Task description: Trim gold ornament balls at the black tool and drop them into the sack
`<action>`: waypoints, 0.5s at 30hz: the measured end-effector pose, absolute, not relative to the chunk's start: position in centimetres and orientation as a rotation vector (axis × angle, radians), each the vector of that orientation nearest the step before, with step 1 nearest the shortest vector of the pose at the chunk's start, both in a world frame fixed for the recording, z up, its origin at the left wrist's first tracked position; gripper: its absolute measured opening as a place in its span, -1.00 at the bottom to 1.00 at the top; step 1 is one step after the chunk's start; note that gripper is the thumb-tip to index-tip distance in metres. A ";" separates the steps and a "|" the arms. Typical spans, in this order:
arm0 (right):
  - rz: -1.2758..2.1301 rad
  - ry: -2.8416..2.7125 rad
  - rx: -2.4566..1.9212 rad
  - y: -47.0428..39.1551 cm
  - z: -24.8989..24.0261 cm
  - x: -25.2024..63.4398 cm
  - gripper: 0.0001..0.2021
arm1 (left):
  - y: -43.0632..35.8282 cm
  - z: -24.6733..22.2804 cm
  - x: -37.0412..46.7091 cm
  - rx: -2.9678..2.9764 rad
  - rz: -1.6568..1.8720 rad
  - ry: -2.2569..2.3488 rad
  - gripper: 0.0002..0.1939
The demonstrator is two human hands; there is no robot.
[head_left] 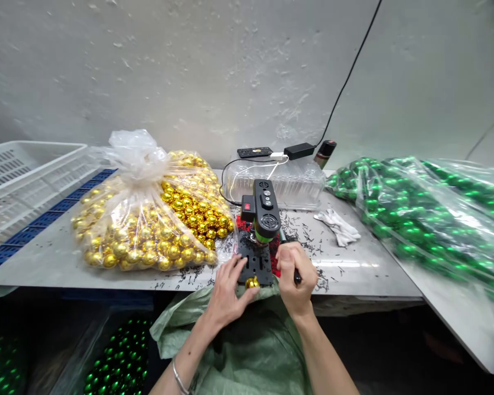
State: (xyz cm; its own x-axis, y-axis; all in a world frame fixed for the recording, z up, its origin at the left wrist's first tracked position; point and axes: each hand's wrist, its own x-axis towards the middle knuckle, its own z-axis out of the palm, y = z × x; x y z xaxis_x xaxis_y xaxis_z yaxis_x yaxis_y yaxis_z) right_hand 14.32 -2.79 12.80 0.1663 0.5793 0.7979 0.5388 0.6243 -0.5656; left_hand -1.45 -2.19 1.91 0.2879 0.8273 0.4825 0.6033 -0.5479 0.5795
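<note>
A small black machine point(267, 211) with a round-vented head stands on a slotted black base plate point(254, 263) at the table's front edge. One shiny gold ball ornament point(252, 282) sits at the near end of that plate. My left hand point(228, 293) rests beside the plate, fingers stretched along its left side and thumb close to the ball; whether the thumb touches it I cannot tell. In a fist, my right hand point(295, 274) grips a black-ended handle point(297, 277) right of the machine. Green woven cloth point(255, 345) lies beneath both hands.
Left stands a tied clear bag of gold balls point(148, 236), beyond it a white crate point(33, 181). Behind the machine is a clear plastic box point(300, 189) with cables. White gloves point(338, 227) lie among black scraps. Bags of green balls point(428, 208) fill the right.
</note>
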 end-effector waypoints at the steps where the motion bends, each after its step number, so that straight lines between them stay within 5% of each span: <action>1: 0.032 -1.476 -0.988 -2.8 12.4 14.2 -0.72 | -1.3 2.5 -2.0 2.292 1.138 1.352 -0.43; 6: 0.012 -1.465 -0.970 -2.9 11.3 14.0 -0.71 | 6.7 4.2 -2.9 2.296 0.903 1.826 -0.77; 12: -0.023 -1.520 -0.991 -3.1 11.1 14.5 -0.72 | 9.9 3.6 -2.4 2.269 0.824 1.812 -0.96; 15: -0.030 -1.533 -0.977 -3.1 10.9 14.6 -0.72 | 8.6 4.0 -3.0 1.980 0.903 1.710 -0.75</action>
